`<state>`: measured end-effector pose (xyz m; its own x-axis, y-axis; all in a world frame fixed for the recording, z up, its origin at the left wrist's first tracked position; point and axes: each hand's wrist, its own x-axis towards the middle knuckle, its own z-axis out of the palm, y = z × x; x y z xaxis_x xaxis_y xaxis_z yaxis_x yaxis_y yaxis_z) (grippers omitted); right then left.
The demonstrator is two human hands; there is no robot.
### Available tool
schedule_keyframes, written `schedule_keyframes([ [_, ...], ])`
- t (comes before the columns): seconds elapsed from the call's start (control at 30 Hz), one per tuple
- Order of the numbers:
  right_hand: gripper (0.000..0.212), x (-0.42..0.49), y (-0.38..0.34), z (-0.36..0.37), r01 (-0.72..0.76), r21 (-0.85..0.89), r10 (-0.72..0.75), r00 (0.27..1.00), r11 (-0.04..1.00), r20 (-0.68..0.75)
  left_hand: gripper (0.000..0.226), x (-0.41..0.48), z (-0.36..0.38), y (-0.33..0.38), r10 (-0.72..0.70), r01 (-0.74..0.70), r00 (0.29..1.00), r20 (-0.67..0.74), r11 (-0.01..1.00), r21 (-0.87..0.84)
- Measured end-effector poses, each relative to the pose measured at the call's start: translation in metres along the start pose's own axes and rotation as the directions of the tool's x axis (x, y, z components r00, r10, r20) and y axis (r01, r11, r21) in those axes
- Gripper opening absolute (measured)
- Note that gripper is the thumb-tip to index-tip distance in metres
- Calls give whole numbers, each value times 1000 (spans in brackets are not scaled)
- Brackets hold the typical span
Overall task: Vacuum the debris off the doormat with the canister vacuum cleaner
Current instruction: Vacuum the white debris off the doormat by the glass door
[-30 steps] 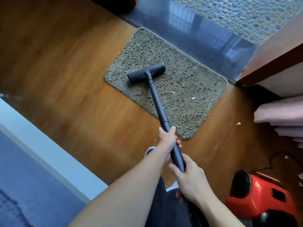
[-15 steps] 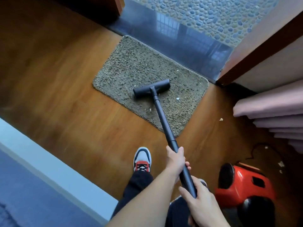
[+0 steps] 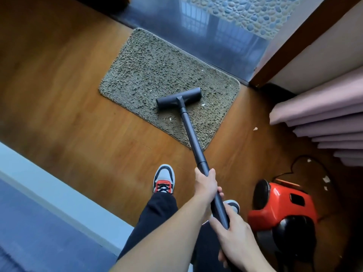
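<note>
A shaggy grey-brown doormat lies on the wooden floor by a dark stone threshold. The black floor nozzle rests on the mat's near half, joined to a long black wand. My left hand grips the wand higher up, and my right hand grips it lower, nearer my body. Small white scraps of debris lie on the mat beside the nozzle. The red and black canister vacuum sits on the floor at the right.
My shoe stands on the wood floor near the mat. Folded pink fabric stacks at the right. White scraps and a black cord lie near the canister. A pale ledge borders the lower left.
The nozzle has been drawn back across the mat toward its near right part. My view has pulled back, so my shoe and more of the canister show.
</note>
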<state>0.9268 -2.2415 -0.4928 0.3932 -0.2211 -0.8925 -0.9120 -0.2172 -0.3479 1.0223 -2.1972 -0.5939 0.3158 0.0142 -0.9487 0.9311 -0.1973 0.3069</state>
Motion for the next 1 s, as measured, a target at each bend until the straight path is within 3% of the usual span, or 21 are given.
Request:
schedule_keyframes([
  [0.3,14,13,-44,-2,50,79,-52,998,996,19,26,16,-10,45,44,-43,999,24,999,-12],
  [0.6,55,-40,52,1,-66,68,69,997,995,-36,36,-34,17,-50,-39,31,994,99,996,80],
  [0.8,54,-68,93,3,-108,75,114,991,991,-72,39,-47,36,-104,-60,46,990,131,993,108],
  [1.0,52,-55,91,3,-106,118,116,990,987,-79,45,-37,40,-90,-26,7,991,133,990,140],
])
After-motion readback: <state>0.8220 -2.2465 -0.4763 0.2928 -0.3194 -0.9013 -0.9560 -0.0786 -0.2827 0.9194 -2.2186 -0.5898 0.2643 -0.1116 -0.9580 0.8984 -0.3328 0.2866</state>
